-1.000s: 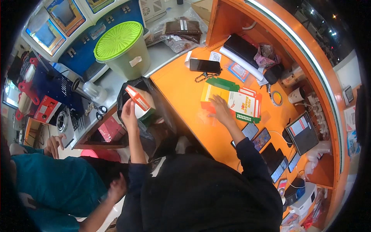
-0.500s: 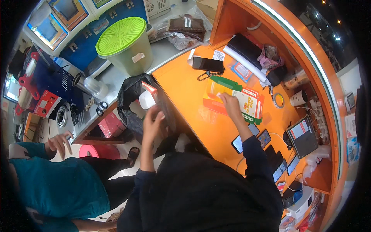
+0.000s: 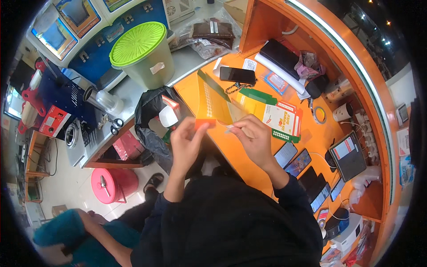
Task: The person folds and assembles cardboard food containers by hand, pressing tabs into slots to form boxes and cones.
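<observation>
Between my hands a flat yellow and orange carton piece (image 3: 214, 103) is held up, tilted over the table's left edge. My left hand (image 3: 189, 139) pinches its orange lower end between thumb and fingers. At the carton's lower right edge, the fingers of my right hand (image 3: 255, 138) are pinched together, with a small whitish bit at their tips that I cannot make out. Another flattened carton (image 3: 272, 113), yellow, green and red, lies on the table beyond my right hand. Left of the table, a black plastic bag (image 3: 147, 111) hangs open with a white and orange box (image 3: 170, 115) in its mouth.
The orange table (image 3: 231, 155) carries a dark phone (image 3: 238, 74), a tape roll (image 3: 319, 115), several lit phones and a tablet (image 3: 348, 153). A green-lidded tub (image 3: 143, 55) stands on the grey counter. A co-worker in teal (image 3: 100, 242) is at lower left, near a pink bucket (image 3: 113, 184).
The yellow carton piece has come up off the table into both hands. My right hand has moved left and nearer; the left hand now grips the carton. The co-worker has shifted down, uncovering the bucket.
</observation>
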A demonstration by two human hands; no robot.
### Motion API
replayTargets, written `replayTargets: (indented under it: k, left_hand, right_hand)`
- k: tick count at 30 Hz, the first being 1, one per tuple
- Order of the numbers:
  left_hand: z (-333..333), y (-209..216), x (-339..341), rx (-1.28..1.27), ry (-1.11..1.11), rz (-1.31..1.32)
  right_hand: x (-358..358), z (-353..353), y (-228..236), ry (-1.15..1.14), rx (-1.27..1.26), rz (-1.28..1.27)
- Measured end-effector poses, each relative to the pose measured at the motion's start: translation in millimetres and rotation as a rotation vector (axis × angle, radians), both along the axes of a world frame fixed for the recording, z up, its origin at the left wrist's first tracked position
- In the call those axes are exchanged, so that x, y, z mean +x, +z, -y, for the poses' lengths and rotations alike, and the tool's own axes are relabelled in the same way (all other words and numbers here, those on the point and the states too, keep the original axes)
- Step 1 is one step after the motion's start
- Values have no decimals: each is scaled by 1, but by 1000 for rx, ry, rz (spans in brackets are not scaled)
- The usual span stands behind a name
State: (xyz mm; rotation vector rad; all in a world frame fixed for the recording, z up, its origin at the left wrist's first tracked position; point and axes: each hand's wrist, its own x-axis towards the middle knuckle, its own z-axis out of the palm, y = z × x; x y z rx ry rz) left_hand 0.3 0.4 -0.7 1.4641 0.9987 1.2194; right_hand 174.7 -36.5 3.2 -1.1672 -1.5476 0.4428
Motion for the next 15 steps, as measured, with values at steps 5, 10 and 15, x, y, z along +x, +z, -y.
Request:
replayTargets:
  k: [5, 10, 15]
  left_hand:
    - [11, 5, 9, 771, 397, -252]
    - [33, 32, 25, 397, 184, -137]
    - [31, 42, 11, 175, -5, 7]
  right_hand:
    - [-10, 2, 23, 78, -117, -355]
    - [-31, 0, 36, -101, 155, -162]
    - [-30, 5, 42, -151, 212, -60]
